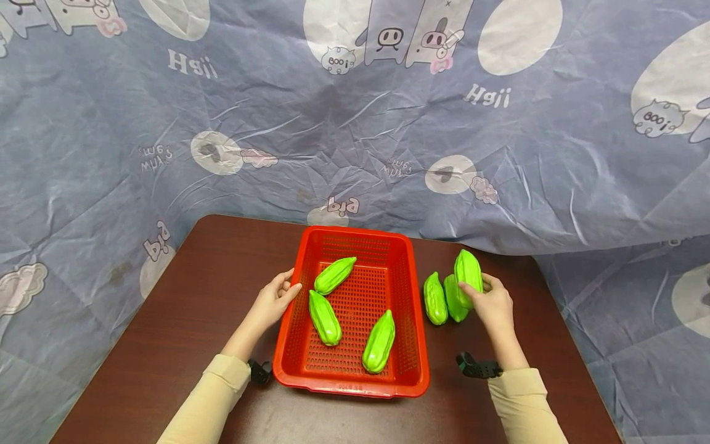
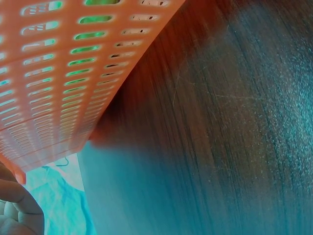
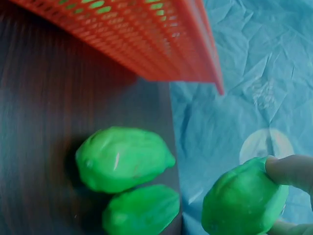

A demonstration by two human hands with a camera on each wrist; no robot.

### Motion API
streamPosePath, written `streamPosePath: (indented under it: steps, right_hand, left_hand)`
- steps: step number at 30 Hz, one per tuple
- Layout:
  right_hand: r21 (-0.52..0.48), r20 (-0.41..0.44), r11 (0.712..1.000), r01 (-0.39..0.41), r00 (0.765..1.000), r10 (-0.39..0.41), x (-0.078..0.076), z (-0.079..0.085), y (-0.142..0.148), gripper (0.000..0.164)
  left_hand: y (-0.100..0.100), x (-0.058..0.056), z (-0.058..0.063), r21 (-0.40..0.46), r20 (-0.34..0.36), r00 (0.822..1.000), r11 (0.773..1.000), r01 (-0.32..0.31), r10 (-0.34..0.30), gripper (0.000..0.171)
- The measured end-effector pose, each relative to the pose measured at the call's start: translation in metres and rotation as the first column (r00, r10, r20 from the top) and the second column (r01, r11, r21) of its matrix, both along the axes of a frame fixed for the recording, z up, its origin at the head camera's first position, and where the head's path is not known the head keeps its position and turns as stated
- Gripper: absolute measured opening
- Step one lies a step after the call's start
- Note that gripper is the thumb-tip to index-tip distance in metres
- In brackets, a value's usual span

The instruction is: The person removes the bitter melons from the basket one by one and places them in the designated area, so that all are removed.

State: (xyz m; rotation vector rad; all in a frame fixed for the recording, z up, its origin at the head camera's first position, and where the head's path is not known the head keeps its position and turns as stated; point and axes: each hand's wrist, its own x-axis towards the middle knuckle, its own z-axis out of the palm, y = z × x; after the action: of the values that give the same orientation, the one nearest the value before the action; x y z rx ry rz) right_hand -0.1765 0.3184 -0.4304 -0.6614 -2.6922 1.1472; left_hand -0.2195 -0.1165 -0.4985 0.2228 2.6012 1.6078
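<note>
My left hand [image 1: 275, 298] grips the left rim of a red plastic basket [image 1: 357, 391], thumb over the edge and fingers outside. Three ridged green gourds lie in the basket: one toward the back [image 1: 335, 275], one at the left [image 1: 325, 318] and one at the front right [image 1: 379, 343]. To the right of the basket, my right hand [image 1: 495, 303] pinches another green gourd [image 3: 244, 198] between thumb and fingers. In the right wrist view it is held up beside two more gourds, one plump [image 3: 124, 159] and one partly behind it [image 3: 142, 210], both on the table.
The dark brown wooden table [image 1: 222, 265] carries everything. A blue-grey printed cloth [image 1: 333, 123] hangs behind and at both sides of it. The basket's slotted right wall [image 3: 127, 34] stands close to the loose gourds. Black wrist cameras sit at both sleeves.
</note>
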Motion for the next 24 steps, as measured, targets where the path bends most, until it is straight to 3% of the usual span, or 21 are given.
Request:
streamPosePath:
  steps: [13,24]
  right_hand:
    - [0.052,-0.038,0.989,0.137,0.99,-0.135,0.003,-0.034,0.022,0.069]
    - [0.077,-0.01,0.984,0.157,0.988,-0.157,0.005,-0.05,0.033,0.066]
  left_hand:
    - [-0.001,0.001,0.001,0.003,0.015,1.0,1.0,0.014,-0.014,0.056]
    - [0.0,0.001,0.0,0.008,0.016,1.0,1.0,0.009,-0.009,0.055]
